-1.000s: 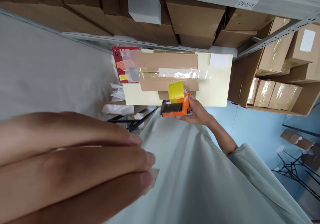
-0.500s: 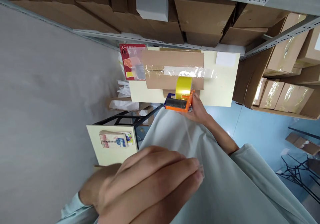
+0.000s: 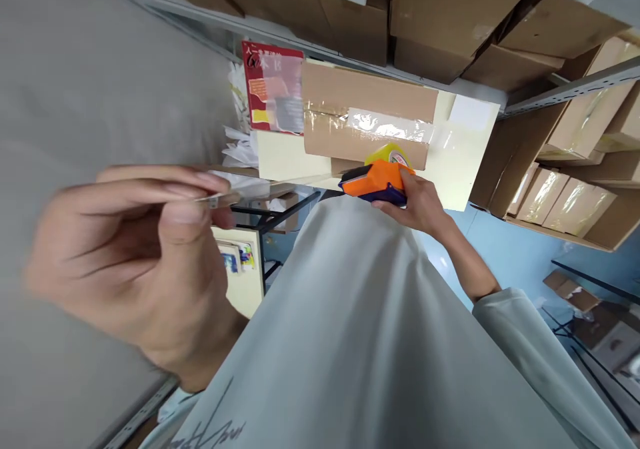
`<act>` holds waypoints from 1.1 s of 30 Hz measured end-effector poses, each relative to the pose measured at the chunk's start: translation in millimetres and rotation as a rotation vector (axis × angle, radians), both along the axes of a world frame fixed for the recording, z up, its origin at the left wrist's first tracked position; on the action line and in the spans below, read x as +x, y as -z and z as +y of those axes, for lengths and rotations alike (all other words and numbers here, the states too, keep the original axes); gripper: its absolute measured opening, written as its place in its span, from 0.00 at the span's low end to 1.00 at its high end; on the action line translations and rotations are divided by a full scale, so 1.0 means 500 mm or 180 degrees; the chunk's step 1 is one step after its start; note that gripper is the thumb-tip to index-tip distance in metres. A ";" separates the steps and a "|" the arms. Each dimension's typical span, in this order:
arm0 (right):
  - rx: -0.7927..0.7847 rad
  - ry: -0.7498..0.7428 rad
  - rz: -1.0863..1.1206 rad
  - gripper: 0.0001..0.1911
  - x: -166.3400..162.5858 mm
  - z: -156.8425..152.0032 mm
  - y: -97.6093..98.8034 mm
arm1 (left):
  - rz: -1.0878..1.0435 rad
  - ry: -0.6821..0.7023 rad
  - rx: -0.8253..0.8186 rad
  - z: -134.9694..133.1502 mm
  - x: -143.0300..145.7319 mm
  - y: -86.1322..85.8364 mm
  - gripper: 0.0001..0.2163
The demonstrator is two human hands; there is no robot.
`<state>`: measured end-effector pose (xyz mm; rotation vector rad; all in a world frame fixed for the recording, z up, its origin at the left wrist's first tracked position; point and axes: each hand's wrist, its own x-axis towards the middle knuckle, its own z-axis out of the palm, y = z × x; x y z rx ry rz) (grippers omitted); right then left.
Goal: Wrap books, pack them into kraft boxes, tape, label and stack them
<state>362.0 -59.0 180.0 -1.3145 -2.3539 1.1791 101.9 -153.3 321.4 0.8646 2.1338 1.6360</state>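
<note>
My right hand (image 3: 423, 202) grips an orange tape dispenser (image 3: 377, 180) carrying a yellow tape roll (image 3: 395, 153), held at the near edge of a flat cardboard box (image 3: 367, 115). The box lies on a pale yellow table (image 3: 463, 169) and has clear tape (image 3: 390, 125) across its seam. My left hand (image 3: 135, 269) is raised close to the camera at the left, thumb and fingers pinched on a thin clear strip of tape (image 3: 240, 192) that stretches toward the dispenser. My pale grey shirt (image 3: 360, 342) fills the lower middle.
A red book (image 3: 273, 89) lies at the table's left end, a white label (image 3: 473, 112) at its right. Shelves of cardboard boxes (image 3: 440, 15) stand behind and to the right. A lower yellow table with books (image 3: 237, 259) sits left, by a grey wall (image 3: 75, 102).
My left hand turned from flat, stretched fingers to a pinch on the tape strip and rose to the left. The dispenser tipped so its orange body faces up, hiding most of the roll.
</note>
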 end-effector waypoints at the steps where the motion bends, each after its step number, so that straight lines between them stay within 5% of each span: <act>1: -0.0079 -0.0106 -0.0121 0.42 -0.002 0.004 -0.014 | 0.0063 0.0117 0.0006 0.006 -0.013 0.008 0.14; 5: -0.0336 -0.0461 -0.0626 0.38 -0.024 0.020 -0.077 | -0.0171 0.0530 0.0399 0.035 -0.106 0.080 0.14; 10: -0.0592 -0.0526 -0.0960 0.32 -0.075 0.065 -0.158 | -0.0885 0.0497 0.0376 0.089 -0.213 0.204 0.15; 19: -0.1783 -0.0514 -0.1516 0.40 -0.213 0.249 -0.282 | -0.2543 0.0394 0.0102 0.187 -0.266 0.422 0.16; 25: -0.1799 -0.0693 -0.1776 0.40 -0.300 0.331 -0.285 | -0.3023 0.0431 -0.0006 0.233 -0.297 0.523 0.20; 33: -0.1831 -0.0699 -0.2189 0.42 -0.337 0.351 -0.268 | -0.3558 0.0541 -0.0302 0.294 -0.285 0.624 0.34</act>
